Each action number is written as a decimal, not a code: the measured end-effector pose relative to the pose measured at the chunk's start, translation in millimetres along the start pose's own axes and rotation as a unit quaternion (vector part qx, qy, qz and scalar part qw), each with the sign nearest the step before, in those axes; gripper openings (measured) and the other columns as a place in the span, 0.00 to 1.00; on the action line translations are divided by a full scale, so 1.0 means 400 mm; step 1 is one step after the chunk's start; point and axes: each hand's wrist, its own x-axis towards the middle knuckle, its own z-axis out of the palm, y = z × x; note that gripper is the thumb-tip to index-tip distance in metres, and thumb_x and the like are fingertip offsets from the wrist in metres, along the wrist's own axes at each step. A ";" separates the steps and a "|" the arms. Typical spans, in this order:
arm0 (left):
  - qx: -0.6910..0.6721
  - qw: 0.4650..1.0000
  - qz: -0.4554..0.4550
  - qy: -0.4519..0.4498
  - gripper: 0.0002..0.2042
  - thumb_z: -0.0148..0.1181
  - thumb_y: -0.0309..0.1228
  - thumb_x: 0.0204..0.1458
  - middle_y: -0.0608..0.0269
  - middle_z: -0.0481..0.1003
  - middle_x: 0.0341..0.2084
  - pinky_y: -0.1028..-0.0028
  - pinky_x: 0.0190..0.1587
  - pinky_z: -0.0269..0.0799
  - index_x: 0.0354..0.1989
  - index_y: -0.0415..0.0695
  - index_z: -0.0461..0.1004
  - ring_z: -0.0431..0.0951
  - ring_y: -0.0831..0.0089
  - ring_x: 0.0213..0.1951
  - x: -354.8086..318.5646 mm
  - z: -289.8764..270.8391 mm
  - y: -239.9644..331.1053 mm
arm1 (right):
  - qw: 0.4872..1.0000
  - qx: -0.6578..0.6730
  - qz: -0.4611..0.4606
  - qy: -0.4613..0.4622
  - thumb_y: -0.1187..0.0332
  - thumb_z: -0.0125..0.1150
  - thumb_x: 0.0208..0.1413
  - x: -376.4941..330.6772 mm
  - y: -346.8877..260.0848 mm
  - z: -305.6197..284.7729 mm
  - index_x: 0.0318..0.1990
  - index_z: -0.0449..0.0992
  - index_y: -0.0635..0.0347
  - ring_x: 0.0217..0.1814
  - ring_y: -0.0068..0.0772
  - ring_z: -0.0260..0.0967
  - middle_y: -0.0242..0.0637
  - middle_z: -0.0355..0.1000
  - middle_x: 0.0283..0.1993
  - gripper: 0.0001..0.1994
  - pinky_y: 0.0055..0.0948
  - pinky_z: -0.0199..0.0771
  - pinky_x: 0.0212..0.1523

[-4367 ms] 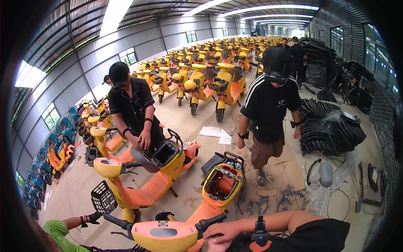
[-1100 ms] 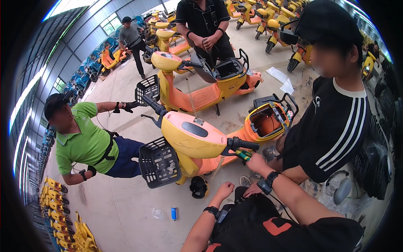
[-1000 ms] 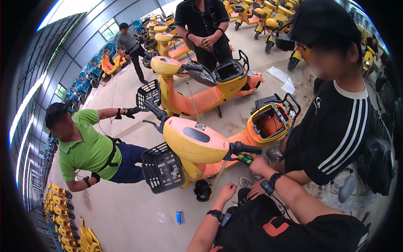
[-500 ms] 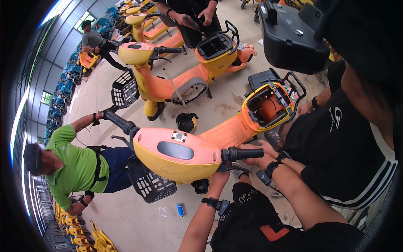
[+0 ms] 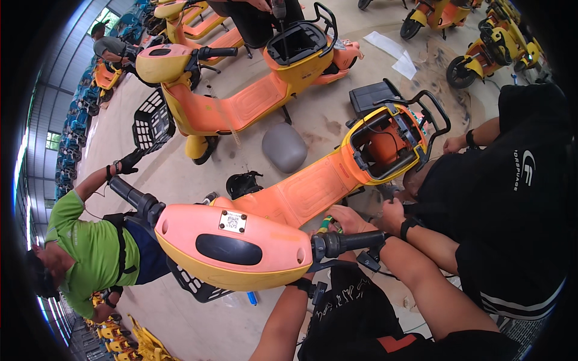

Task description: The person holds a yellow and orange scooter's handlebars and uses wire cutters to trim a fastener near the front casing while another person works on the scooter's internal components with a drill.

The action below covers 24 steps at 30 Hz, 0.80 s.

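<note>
Reaching under the orange scooter's head cover (image 5: 235,246), the left hand (image 5: 304,287) is hidden, so I cannot tell its grip; the scooter stands before the knees, likely heavy and stiff. The right hand (image 5: 348,219) curls around a green-yellow screwdriver (image 5: 325,225) just above the black right handlebar grip (image 5: 355,242), probably the firmest handhold.

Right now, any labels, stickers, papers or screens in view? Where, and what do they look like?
Label: on top of the near scooter's orange head cover, small pale square with a dark code patch.
Papers: on the floor upper right, two white sheets, partly overlapping.
Chest print: white mark and lettering on a nearby person's black shirt.
No screens visible.
</note>
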 end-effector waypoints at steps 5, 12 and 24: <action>-0.054 0.994 -0.092 0.003 0.06 0.53 0.33 0.57 0.56 0.71 0.24 0.65 0.30 0.67 0.35 0.45 0.72 0.73 0.58 0.27 -0.036 0.012 -0.008 | 0.999 0.009 -0.017 0.032 0.72 0.60 0.43 0.003 -0.002 0.025 0.38 0.70 0.67 0.34 0.54 0.66 0.49 0.67 0.32 0.13 0.41 0.69 0.35; 0.013 0.983 -0.057 0.176 0.11 0.54 0.35 0.57 0.50 0.74 0.24 0.58 0.30 0.69 0.40 0.42 0.75 0.74 0.48 0.26 -0.122 -0.055 0.056 | 0.993 -0.044 0.054 0.092 0.72 0.63 0.40 -0.104 -0.080 0.054 0.37 0.71 0.62 0.37 0.54 0.70 0.49 0.70 0.34 0.14 0.41 0.70 0.37; -0.258 0.918 -0.253 0.162 0.14 0.53 0.40 0.60 0.45 0.73 0.25 0.60 0.34 0.69 0.34 0.39 0.69 0.74 0.44 0.31 -0.338 -0.213 0.284 | 0.941 -0.199 0.222 -0.157 0.64 0.55 0.55 -0.315 -0.287 0.104 0.39 0.77 0.62 0.41 0.54 0.72 0.51 0.75 0.38 0.11 0.45 0.71 0.43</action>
